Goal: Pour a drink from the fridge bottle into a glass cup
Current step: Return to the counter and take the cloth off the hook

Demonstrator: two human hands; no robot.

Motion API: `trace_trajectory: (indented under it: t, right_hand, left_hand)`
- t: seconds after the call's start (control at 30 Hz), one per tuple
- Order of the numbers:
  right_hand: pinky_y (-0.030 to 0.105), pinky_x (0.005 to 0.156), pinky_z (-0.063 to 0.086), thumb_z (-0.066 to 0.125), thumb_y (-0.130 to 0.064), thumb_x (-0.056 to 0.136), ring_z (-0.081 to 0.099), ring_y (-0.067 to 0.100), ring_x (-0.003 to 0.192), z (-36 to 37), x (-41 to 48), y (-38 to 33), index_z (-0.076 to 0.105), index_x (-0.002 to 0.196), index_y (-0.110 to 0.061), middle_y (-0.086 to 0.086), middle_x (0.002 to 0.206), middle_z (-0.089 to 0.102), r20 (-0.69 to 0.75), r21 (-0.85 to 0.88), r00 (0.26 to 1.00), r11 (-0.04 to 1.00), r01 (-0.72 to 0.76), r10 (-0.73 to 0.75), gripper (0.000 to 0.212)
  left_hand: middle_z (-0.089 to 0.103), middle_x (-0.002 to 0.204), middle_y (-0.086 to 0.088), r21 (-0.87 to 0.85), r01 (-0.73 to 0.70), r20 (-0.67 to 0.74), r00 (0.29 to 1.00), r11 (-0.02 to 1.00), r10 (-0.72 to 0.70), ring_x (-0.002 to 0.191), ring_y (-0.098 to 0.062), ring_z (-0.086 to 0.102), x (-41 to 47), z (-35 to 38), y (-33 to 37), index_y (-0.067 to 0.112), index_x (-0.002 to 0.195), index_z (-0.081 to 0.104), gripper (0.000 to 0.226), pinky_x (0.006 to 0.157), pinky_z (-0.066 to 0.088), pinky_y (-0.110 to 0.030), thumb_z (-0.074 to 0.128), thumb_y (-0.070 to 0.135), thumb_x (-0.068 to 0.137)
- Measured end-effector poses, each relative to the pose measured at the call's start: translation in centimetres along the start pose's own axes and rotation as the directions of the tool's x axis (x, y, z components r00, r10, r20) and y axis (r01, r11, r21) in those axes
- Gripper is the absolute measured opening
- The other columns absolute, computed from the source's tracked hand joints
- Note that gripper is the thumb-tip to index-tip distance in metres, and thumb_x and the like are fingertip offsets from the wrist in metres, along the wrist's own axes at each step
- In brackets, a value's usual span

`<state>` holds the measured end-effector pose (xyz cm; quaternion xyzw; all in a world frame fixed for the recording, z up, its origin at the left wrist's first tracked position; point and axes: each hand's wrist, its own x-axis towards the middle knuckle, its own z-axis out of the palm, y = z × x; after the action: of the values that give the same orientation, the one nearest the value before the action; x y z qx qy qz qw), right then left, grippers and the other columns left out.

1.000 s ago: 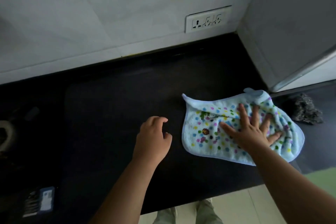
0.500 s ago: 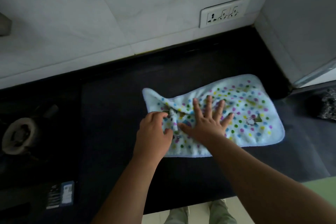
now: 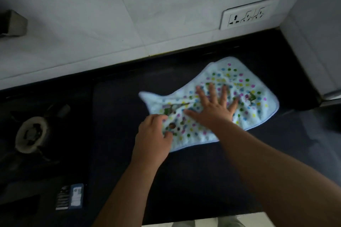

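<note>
No bottle and no glass cup show in the head view. A light blue cloth with coloured dots (image 3: 245, 86) lies spread on the black counter (image 3: 193, 180), blurred by motion. My right hand (image 3: 212, 108) presses flat on the cloth's middle with its fingers spread. My left hand (image 3: 153, 136) sits at the cloth's near left corner, its fingers curled and pinching the fabric there.
A gas burner (image 3: 31, 134) sits on the counter at the left, with a labelled sticker (image 3: 72, 196) in front of it. A white socket plate (image 3: 247, 16) is on the tiled wall. A grey fridge side (image 3: 324, 33) bounds the counter on the right.
The cloth has slid left from beside the fridge and spread out under my right hand. My left hand, earlier apart from it, now lies on its near left corner.
</note>
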<state>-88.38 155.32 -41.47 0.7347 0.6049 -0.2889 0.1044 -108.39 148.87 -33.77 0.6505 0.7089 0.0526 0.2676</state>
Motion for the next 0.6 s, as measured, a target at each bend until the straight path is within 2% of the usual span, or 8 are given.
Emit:
trace_trajectory:
  t: [0.13,0.37,0.53,0.6]
  right_hand:
    - [0.068,0.108,-0.021,0.010,-0.105,0.059,-0.041,0.028,0.142,-1.6,0.1,4.5,-0.026,0.147,-0.052,-0.011,0.158,-0.038,-0.037,0.092,0.985,0.982,-0.163,0.167,0.109]
    - [0.062,0.114,-0.019,0.007,-0.097,0.071,-0.037,0.023,0.144,0.8,-3.6,6.5,-0.023,0.151,-0.045,-0.009,0.159,-0.036,-0.103,0.193,0.957,0.949,-0.248,0.271,0.101]
    - [0.052,0.121,-0.012,0.009,-0.086,0.083,-0.032,0.021,0.147,4.5,-8.0,6.1,-0.022,0.155,-0.036,-0.005,0.159,-0.036,-0.126,0.217,0.960,0.951,-0.220,0.251,0.092]
    - [0.046,0.123,-0.007,0.010,-0.081,0.088,-0.026,0.020,0.150,5.7,-10.0,5.9,-0.016,0.157,-0.033,-0.004,0.163,-0.029,-0.175,0.195,0.960,0.963,-0.184,0.218,0.089]
  left_hand:
    - [0.038,0.149,0.012,0.005,-0.026,0.020,0.999,1.000,0.026,0.137,-0.011,0.037,-0.1,0.2,0.8,0.032,0.142,0.046,0.048,0.104,0.046,-0.034,0.058,0.028,0.096]
    - [0.033,0.154,0.013,-0.029,-0.050,0.078,0.996,0.998,0.052,0.140,-0.010,0.034,-1.1,-0.1,2.2,0.033,0.145,0.040,0.049,0.108,0.044,-0.037,0.055,0.028,0.099]
    - [0.034,0.152,0.014,-0.046,-0.060,0.133,0.989,0.997,0.065,0.138,-0.012,0.037,-2.0,0.2,2.7,0.033,0.146,0.040,0.051,0.105,0.046,-0.039,0.054,0.029,0.098]
    - [0.036,0.151,0.014,-0.052,-0.063,0.148,0.986,0.997,0.070,0.136,-0.014,0.041,-2.3,0.4,3.2,0.033,0.146,0.040,0.051,0.104,0.047,-0.040,0.054,0.030,0.097]
